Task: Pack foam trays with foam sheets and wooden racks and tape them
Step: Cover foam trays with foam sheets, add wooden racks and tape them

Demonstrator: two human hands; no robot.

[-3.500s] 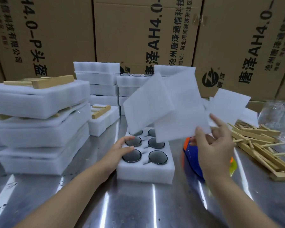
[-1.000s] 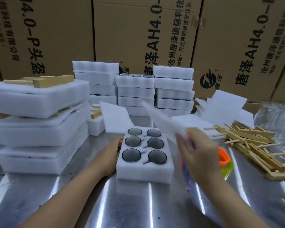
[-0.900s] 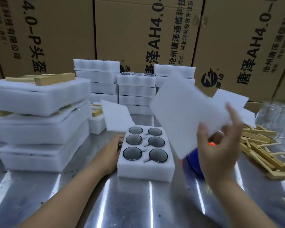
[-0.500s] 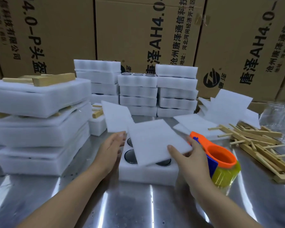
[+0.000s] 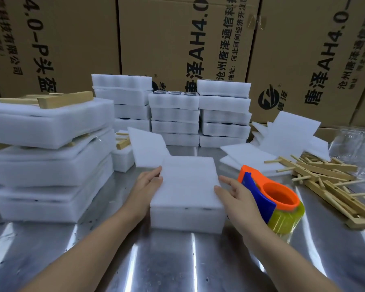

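The left hand [image 5: 149, 182] lies with straight fingers against the left edge of the foam sheet [image 5: 188, 178]. The right hand [image 5: 234, 192] touches the right edge with its fingers spread. Neither hand pinches anything. The sheet now lies flat on the foam tray [image 5: 187, 218], which stands on the desk [image 5: 177, 260] between the two hands, and it covers the whole top.

Half a second ago the right hand was bringing the sheet down at a slant, and some dark round pieces in the holes of the tray could be seen; now they are hidden. A little before that, the right hand held the sheet up in the air.

I judge that the covering step is almost done and only the squaring of the edges remains. The wooden racks [image 5: 329, 182] at the right are untouched, and the tape dispenser [image 5: 270, 197] stands just beside the right hand, so the rack and the taping are probably next.
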